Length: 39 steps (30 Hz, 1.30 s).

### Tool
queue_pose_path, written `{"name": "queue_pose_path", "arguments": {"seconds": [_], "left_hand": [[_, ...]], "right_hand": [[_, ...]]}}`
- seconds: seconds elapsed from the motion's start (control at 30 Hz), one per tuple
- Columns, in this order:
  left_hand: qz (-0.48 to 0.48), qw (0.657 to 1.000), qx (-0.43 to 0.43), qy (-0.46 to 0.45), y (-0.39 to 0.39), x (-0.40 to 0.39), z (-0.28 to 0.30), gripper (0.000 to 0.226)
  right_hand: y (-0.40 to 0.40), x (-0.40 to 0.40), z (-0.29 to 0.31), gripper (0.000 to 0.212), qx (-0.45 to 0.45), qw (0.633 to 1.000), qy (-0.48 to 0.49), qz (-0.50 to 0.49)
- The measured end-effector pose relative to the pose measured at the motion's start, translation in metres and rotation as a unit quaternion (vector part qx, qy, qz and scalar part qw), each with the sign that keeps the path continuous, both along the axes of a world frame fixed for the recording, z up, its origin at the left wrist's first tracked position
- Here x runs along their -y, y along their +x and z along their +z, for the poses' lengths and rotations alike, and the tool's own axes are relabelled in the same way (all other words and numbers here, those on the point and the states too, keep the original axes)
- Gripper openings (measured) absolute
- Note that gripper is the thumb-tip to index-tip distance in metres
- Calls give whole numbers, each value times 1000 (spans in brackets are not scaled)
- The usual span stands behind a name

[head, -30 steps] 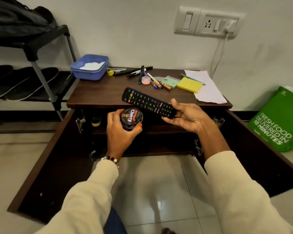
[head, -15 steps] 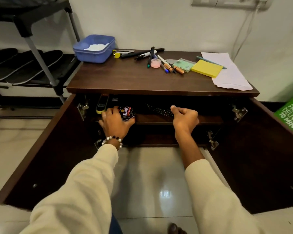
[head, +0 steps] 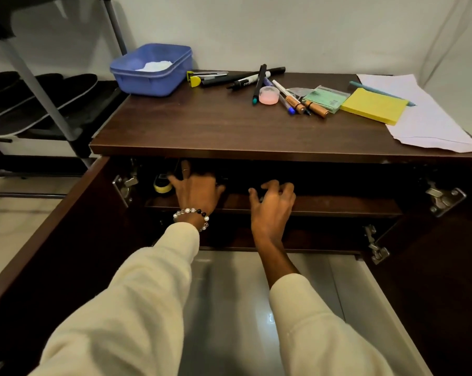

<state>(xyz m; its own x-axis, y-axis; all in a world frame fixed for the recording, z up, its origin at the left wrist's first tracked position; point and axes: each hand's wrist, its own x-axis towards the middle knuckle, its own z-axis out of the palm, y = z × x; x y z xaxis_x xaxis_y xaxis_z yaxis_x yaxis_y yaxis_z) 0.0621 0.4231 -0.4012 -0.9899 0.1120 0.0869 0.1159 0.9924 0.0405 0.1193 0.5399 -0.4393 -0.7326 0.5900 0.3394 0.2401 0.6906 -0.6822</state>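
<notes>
My left hand (head: 195, 191), with a bead bracelet at the wrist, reaches into the open dark-wood cabinet (head: 229, 131). Its fingers are spread over the inner shelf (head: 338, 207), and I see nothing in its grasp. My right hand (head: 272, 203) hovers at the shelf's front edge with loosely arched fingers, holding nothing that I can make out. The black tin and the remote are lost in the dark recess behind my hands.
A yellow and black object (head: 163, 185) lies on the shelf left of my left hand. Both cabinet doors (head: 53, 240) stand wide open. On top are a blue tub (head: 153, 69), several pens (head: 259, 82), a yellow sticky pad (head: 373, 108) and paper (head: 430, 126). A shoe rack (head: 39, 104) stands at left.
A second ago I held the tin and remote in front of the cabinet. Both hands carried them onto the inner shelf, and now my fingers have spread and the items are out of sight.
</notes>
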Motion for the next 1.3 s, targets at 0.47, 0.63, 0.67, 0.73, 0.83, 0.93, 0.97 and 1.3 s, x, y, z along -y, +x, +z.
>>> {"name": "queue_pose_path", "arguments": {"seconds": [0.47,0.63,0.67,0.73,0.83,0.93,0.97,1.3], "left_hand": [[-29,997,-61,-33,-8,-3,-17,29],[-22,998,-42,-44,-2,-1,-11,22],[-24,998,-45,-49,0,-1,-9,22],[-27,997,-45,-56,3,-1,-7,20],[-33,997,-41,-64,6,1,-5,19],[-43,996,-30,-70,9,2,-5,20],[-49,996,-26,-68,11,3,-5,23],[-105,981,-60,151,41,17,19,32]], "right_hand": [[-25,-2,-6,53,114,990,34,76],[-28,4,-11,53,112,988,27,107],[-28,3,-11,52,110,988,28,107],[-27,1,-11,49,111,987,30,113],[-23,-1,-9,47,107,986,27,126],[-14,-1,-6,50,102,983,36,147],[-11,-2,-5,51,103,982,40,153],[28,-5,42,15,-13,986,3,168]]}}
